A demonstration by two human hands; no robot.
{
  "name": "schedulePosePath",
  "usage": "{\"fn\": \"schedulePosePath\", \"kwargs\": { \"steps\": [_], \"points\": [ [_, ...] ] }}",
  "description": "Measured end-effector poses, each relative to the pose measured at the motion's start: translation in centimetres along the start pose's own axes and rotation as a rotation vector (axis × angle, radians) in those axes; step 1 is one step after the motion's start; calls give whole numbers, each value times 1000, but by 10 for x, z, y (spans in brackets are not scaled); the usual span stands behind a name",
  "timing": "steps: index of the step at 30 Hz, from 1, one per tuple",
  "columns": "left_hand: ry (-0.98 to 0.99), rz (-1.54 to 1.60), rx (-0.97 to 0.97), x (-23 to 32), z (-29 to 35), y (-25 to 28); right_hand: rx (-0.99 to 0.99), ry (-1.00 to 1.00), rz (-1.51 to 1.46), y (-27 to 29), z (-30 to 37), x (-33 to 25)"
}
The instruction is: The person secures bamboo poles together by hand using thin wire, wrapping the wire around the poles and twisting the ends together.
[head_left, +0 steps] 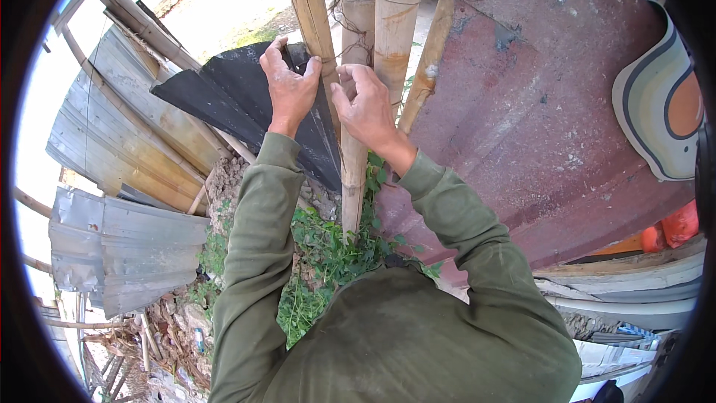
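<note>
My left hand (289, 88) is at the top edge of a black corrugated sheet (231, 89), beside a squared wooden post (307, 4). Its thumb and forefinger are apart, with the thumb close to the post. My right hand (365, 108) is in front of a bamboo pole (359, 0), its fingers curled in toward the thumb. Whatever may be between those fingertips is too small to make out. Thin dark wire (344, 19) loops around the pole just above my hands. A second bamboo pole (397, 15) stands close on the right.
A large reddish metal sheet (522, 119) fills the right side, with a patterned curved panel (664, 97) beyond it. Grey corrugated sheets (134, 246) and bamboo rails (138, 15) are on the left. Green vines (321, 254) grow at the pole's foot. Dry debris (160, 328) lies lower left.
</note>
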State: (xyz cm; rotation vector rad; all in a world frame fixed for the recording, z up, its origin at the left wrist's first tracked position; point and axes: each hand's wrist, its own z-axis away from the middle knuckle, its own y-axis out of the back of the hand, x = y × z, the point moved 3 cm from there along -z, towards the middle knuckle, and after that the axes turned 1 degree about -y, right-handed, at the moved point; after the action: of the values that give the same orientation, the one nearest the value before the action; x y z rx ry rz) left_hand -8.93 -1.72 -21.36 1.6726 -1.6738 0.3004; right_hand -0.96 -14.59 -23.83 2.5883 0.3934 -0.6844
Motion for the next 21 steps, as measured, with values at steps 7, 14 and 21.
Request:
{"fn": "schedulePosePath", "kwargs": {
  "steps": [7, 14, 21],
  "points": [
    [15, -33, 1, 1, 0, 2, 149, -887, -1252, -41, 9, 4],
    [14, -29, -5, 1, -1, 1, 273, -879, -1534, -52, -9, 7],
    [24, -15, -16, 3, -4, 0, 368, -963, -1290, -60, -9, 15]
  ]
}}
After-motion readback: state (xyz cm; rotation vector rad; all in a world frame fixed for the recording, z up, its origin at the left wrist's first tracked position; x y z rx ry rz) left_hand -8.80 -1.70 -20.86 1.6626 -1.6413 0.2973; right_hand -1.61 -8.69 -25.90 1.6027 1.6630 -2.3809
